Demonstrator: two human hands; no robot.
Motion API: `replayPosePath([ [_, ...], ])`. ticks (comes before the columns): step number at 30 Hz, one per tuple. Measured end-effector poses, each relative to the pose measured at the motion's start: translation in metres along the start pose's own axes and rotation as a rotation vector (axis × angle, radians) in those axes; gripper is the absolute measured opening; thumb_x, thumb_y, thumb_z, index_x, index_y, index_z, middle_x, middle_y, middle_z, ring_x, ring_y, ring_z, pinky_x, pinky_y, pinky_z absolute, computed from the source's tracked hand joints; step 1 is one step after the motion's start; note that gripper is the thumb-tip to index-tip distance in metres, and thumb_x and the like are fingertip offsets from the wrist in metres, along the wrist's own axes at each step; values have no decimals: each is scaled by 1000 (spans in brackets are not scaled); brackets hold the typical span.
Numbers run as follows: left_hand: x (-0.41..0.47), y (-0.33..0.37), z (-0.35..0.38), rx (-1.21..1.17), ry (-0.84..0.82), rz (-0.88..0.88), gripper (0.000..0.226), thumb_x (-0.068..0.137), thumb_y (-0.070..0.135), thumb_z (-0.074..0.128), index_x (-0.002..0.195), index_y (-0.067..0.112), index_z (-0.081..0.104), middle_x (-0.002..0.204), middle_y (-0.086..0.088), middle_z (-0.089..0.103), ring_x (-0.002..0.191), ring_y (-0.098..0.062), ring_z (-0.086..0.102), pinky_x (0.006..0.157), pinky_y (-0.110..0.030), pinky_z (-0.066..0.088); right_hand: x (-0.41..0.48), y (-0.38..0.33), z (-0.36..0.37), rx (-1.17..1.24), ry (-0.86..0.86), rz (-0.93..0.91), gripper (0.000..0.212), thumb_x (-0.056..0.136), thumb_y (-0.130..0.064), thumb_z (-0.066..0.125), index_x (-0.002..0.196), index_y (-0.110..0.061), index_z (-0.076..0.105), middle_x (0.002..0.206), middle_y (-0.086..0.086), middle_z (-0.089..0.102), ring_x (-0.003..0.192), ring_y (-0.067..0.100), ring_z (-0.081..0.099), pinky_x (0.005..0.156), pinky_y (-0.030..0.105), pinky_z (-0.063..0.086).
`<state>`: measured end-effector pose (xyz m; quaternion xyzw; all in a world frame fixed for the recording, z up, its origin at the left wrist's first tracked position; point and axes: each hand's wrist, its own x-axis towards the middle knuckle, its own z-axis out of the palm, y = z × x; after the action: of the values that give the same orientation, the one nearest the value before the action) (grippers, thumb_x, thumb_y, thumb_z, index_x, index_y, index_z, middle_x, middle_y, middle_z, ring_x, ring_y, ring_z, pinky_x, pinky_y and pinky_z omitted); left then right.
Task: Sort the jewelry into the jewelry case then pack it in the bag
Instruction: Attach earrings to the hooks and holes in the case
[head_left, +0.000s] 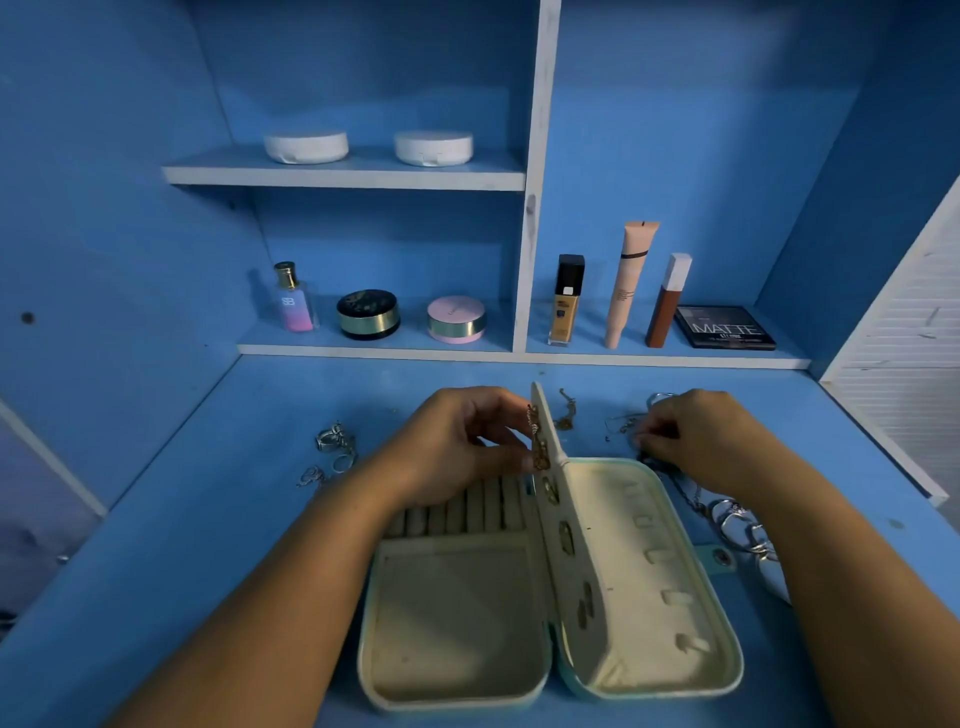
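The sorting is under way and the packing is not yet begun. The jewelry case (457, 623) is lying open on the blue surface (208, 493), its middle flap (571, 519) standing nearly upright between the two halves.

The left hand (457, 441) is reaching over the case's left half and pinching a gold piece (537, 447) against the far end of that flap, apparently hanging it there. The right hand (696, 436) is lying just beyond the case's far right corner, fingers curled down into a tangle of chains (623, 426). I can't tell whether it is gripping one yet.

Inside the case, the ring rolls (467, 509) in the left half are looking bare, and so is the open tray nearer the person. A few small dark pieces seem to be sitting lower on the flap, too dim to name. The tabs in the right half are holding nothing.

Much is waiting outside: silver rings (335, 447) left of the case, a gold chain (566, 413) just behind the flap, and silver hoops (737, 525) along its right side. Next, I'd judge, comes freeing one chain cleanly from the tangle. I'm not seeing the bag.
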<state>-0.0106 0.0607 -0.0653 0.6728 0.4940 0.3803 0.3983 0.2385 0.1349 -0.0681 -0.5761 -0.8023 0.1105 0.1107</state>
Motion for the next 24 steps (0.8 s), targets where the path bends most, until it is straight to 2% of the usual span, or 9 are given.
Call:
replayPosePath([
  [3, 0, 0, 1, -24, 7, 0, 26, 79, -2, 73, 102, 9, 69, 104, -4, 73, 90, -13, 70, 81, -27, 56, 1, -2, 1, -36, 0, -11, 14, 89, -24, 62, 92, -14, 72, 91, 2, 68, 79, 15, 54, 71, 23, 43],
  [6, 0, 0, 2, -67, 15, 4, 26, 78, -9, 70, 98, 8, 70, 103, -11, 73, 86, -8, 70, 75, -19, 54, 3, -3, 3, -67, -24, 12, 15, 91, -26, 58, 91, -14, 66, 92, 4, 65, 80, 19, 56, 71, 28, 47],
  [8, 0, 0, 2, -98, 23, 5, 29, 78, -12, 69, 94, 12, 71, 101, -12, 73, 87, -9, 71, 74, -16, 52, 4, -4, 4, -89, -38, 23, 16, 92, -28, 55, 92, -15, 64, 93, 4, 63, 83, 21, 58, 77, 35, 51],
  [12, 1, 0, 2, -123, 26, -3, 29, 77, -13, 69, 98, 7, 70, 98, 0, 75, 89, -6, 70, 73, -14, 52, 4, -5, 4, -116, -61, 5, 19, 94, -27, 51, 96, -12, 62, 96, 8, 61, 88, 24, 58, 82, 41, 51],
  [16, 1, 2, 3, -125, 30, -15, 28, 76, -11, 69, 98, 6, 70, 89, 11, 75, 86, -2, 70, 72, -12, 52, 4, -2, 6, -97, -48, -9, 20, 94, -27, 49, 96, -11, 62, 98, 8, 59, 87, 24, 57, 82, 41, 50],
  [18, 0, 3, 3, -128, 31, -15, 28, 76, -11, 69, 97, 8, 70, 89, 11, 75, 86, -3, 70, 72, -12, 52, -1, -2, 5, -1, 16, -51, 15, 94, -27, 52, 93, -15, 61, 95, 4, 59, 83, 20, 56, 78, 35, 50],
  [22, 0, 2, 3, -148, 31, -18, 30, 77, -14, 68, 94, 11, 71, 89, 6, 76, 87, -6, 70, 73, -14, 52, -24, -22, -2, 519, 90, -85, 11, 92, -22, 57, 83, -19, 62, 72, -6, 62, 58, 1, 53, 54, 12, 43],
  [24, 0, 2, 3, -148, 34, -16, 31, 77, -14, 68, 93, 13, 71, 89, 5, 76, 87, -6, 70, 73, -15, 53, -34, -39, 1, 716, 34, -65, 12, 92, -25, 58, 84, -18, 64, 68, -4, 64, 58, 3, 54, 59, 15, 45],
])
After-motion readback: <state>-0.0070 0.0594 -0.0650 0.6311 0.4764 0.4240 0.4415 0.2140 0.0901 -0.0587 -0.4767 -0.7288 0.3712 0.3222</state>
